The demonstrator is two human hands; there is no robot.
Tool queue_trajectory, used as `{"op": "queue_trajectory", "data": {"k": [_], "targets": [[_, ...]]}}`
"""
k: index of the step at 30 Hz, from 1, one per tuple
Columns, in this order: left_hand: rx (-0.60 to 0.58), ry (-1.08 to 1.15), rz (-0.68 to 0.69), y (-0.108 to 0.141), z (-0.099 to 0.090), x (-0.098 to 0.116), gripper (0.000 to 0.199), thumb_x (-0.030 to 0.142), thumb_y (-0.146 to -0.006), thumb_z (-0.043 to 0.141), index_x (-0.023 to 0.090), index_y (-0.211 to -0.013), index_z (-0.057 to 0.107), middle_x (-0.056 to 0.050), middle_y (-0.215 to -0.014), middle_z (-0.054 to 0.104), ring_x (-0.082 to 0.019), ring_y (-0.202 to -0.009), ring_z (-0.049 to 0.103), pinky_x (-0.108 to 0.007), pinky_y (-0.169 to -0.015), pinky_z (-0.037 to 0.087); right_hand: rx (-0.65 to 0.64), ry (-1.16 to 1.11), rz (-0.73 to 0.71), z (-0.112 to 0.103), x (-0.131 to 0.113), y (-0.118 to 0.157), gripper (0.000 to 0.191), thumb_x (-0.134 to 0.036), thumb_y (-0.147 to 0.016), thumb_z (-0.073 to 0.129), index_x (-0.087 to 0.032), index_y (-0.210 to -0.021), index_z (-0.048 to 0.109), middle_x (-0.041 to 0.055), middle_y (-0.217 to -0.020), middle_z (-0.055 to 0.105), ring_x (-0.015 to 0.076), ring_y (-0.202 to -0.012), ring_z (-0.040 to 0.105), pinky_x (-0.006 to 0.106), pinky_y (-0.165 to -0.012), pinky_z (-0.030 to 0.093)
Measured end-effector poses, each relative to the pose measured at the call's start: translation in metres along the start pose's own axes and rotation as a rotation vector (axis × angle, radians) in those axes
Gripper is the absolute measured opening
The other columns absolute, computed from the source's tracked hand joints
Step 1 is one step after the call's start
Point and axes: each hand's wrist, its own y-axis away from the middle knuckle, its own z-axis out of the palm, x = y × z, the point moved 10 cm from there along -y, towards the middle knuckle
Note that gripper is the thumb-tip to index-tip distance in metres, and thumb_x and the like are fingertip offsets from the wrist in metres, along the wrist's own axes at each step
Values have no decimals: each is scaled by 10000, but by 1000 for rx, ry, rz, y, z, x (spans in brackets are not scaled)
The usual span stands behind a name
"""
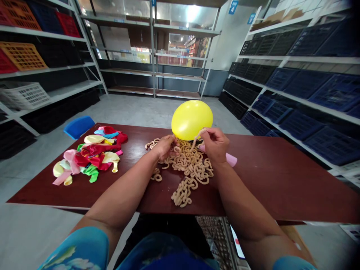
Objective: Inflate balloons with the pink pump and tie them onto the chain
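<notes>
An inflated yellow balloon (192,119) stands above the far part of the pile, its lower left end at the fingers of my left hand (166,147). Those fingers are pinched together at that end. My right hand (216,144), also closed, pinches a tan strand (197,138) just right of the balloon's underside. Below and between both hands lies a heap of curled tan rubber-like strands (185,161). A pink tube-shaped thing (231,159) is partly hidden behind my right wrist.
Uninflated balloons in several colours (95,152) lie in a pile on the left of the dark red table (270,172). A blue stool or chair (78,126) stands beyond its far left edge. Shelves with crates (295,84) line both sides.
</notes>
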Motion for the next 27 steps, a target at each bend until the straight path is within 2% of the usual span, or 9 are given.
{"op": "queue_trajectory", "data": {"k": [3, 8, 11, 15, 20, 23, 27], "targets": [[8, -4, 27, 3, -1, 9, 240, 383, -802, 525, 160, -743, 459, -57, -834, 594, -128, -621, 571, -296, -497, 511, -42, 16, 1, 6, -1, 2, 162, -341, -722, 602, -213, -810, 652, -19, -704, 638, 101, -581, 557, 249, -591, 472], [94, 70, 105, 9, -13, 30, 215, 328, -807, 534, 140, -718, 482, -107, -1009, 608, -146, -738, 604, -216, -474, 474, -97, 39, -57, 14, -16, 7, 142, -317, -730, 591, -215, -806, 656, -4, -734, 658, 109, -609, 575, 255, -616, 478], [103, 178, 124, 12, -12, 36, 200, 287, -828, 500, 135, -700, 472, -115, -1039, 607, -141, -758, 610, -168, -438, 430, -127, 56, -83, 18, -24, 10, 134, -309, -738, 579, -220, -801, 657, -4, -731, 661, 107, -600, 572, 251, -600, 475], [15, 227, 46, 15, 11, 23, 182, 246, -824, 496, 129, -687, 470, -129, -1007, 615, -161, -780, 619, -195, -462, 467, -121, 76, -99, 17, -30, 11, 125, -310, -742, 576, -228, -793, 654, -11, -716, 661, 105, -589, 569, 248, -578, 470], [-84, 222, -39, 17, 42, -2, 171, 256, -849, 456, 127, -743, 492, -125, -863, 640, -187, -721, 637, -267, -504, 505, -81, 50, -125, 9, -37, 9, 118, -297, -737, 593, -228, -810, 654, -3, -756, 672, 107, -593, 576, 256, -588, 480], [-91, 219, -44, 16, 47, -8, 198, 282, -875, 410, 127, -795, 503, -123, -790, 642, -186, -677, 636, -262, -486, 491, -74, 84, -135, 7, -39, 7, 120, -302, -738, 590, -229, -801, 660, 2, -762, 677, 111, -593, 576, 259, -582, 476], [-55, 212, -76, 14, 44, -13, 168, 245, -881, 389, 135, -821, 500, -81, -696, 615, -123, -535, 570, -198, -414, 418, -75, 98, -122, 8, -37, 6, 130, -312, -738, 584, -221, -789, 662, -5, -724, 668, 102, -565, 555, 248, -563, 465]]}}
